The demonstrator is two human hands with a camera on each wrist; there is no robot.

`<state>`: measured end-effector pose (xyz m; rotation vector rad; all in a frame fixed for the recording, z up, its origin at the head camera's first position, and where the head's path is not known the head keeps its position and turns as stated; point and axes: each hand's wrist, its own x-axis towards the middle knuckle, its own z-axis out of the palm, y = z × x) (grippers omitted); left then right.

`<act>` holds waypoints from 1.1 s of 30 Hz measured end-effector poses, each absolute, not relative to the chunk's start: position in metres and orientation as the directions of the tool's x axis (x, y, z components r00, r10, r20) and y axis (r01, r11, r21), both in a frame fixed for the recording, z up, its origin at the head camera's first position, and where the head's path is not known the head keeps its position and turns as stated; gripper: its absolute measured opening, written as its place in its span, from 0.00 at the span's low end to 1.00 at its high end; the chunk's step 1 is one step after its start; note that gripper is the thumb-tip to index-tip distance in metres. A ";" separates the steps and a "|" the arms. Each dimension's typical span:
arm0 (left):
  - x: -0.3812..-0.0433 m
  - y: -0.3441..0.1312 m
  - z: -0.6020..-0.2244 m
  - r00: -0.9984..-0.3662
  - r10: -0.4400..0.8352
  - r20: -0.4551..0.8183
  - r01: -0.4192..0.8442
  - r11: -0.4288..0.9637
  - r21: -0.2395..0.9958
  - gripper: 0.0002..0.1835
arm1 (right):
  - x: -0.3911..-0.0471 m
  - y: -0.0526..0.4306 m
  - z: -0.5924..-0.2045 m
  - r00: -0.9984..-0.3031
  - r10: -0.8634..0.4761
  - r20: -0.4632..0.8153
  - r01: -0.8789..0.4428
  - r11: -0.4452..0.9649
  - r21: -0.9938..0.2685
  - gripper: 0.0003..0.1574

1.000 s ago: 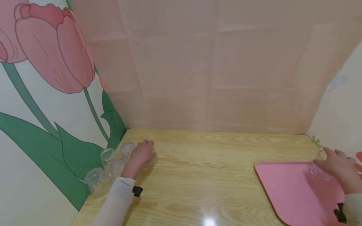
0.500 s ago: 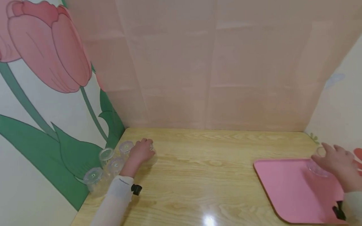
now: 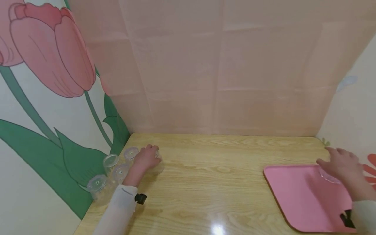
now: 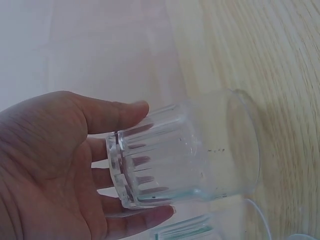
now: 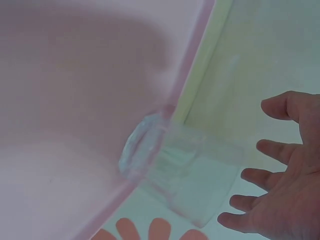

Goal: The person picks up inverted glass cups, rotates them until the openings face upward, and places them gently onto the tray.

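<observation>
At the left of the table my left hand [image 3: 146, 159] grips an upside-down clear drinking glass [image 4: 200, 150]. Its thumb and fingers curl round the faceted base, and the rim meets the wooden surface. Several more upturned glasses [image 3: 98, 184] stand beside it. Over on the right, another clear glass [image 5: 195, 170] stands upright on a pink tray [image 3: 293, 195], near the far edge. My right hand [image 3: 343, 166] is above this glass with fingers spread, apart from it in the right wrist view. In the head view that hand hides most of the glass.
The wooden table [image 3: 211, 182] stretches between the glasses and the tray. A pinkish sheet [image 3: 182, 71] hangs at the back. A wall with painted tulips [image 3: 53, 55] borders the left side, and a pale wall [image 3: 358, 107] the right.
My right hand has let go of the upright glass and shifted slightly up and left, its fingers spreading. The left hand stays on its glass; the head view has shifted a little.
</observation>
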<state>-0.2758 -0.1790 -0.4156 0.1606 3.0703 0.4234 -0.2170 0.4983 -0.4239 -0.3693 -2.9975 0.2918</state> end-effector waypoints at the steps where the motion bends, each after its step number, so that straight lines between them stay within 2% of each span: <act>1: -0.275 -0.179 -0.415 -0.994 0.109 -0.019 0.099 0.957 0.274 0.28 | -0.217 0.496 -0.423 -0.966 0.244 0.083 0.223 0.954 -0.200 0.54; 8: -0.269 -0.181 -0.411 -0.992 0.120 0.026 0.122 0.946 0.301 0.28 | -0.218 0.480 -0.420 -0.972 0.210 0.109 0.183 0.959 -0.218 0.55; 15: -0.263 -0.180 -0.404 -0.991 0.127 0.049 0.136 0.940 0.314 0.28 | -0.216 0.461 -0.411 -0.975 0.149 0.164 0.108 0.966 -0.235 0.50; 26: -0.253 -0.176 -0.400 -0.990 0.107 0.093 0.134 0.917 0.375 0.30 | -0.214 0.430 -0.407 -0.965 -0.020 0.261 -0.109 0.938 -0.329 0.44; 33: -0.247 -0.172 -0.401 -0.984 0.103 0.142 0.151 0.909 0.388 0.30 | -0.206 0.406 -0.402 -0.943 -0.069 0.324 -0.195 0.906 -0.375 0.42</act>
